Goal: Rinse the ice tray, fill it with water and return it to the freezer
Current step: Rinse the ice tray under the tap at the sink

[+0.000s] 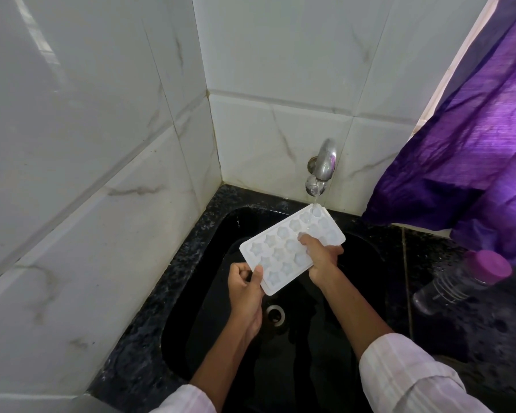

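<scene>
Two pale striped sleeves [408, 374] enter at the near edge, the forearms reaching forward over a black sink [197, 308] set in a speckled dark counter [149, 323]. The drain [275, 314] lies directly beneath the work. The left hand [245, 286] pinches the near corner of the ice tray [280, 251], thumb flat on the rim, the other fingers curled at the edge or under it. The right hand [322, 257] clamps the right long edge, with one digit laid across the top cells and the rest wrapped beneath. The tray is white with star-shaped cells facing up. It is held in the air above the basin, clear of its walls. Its far corner sits under the tap [322, 168], and a thin water stream [314, 204] lands on the far cells. Whether the nearer cells hold water cannot be determined. Assessment: the rinse step is in hand, and filling has not been confirmed. The next move calls for passing the remaining cells under the stream and tipping the tray to drain. It should then be levelled before filling, since any slope would spill one row into the next. To the right, a bottle [459, 281] with a purple cap stands on the counter, well apart from the tray. A purple curtain [474, 129] hangs behind it against the white tiled wall [102, 114].
</scene>
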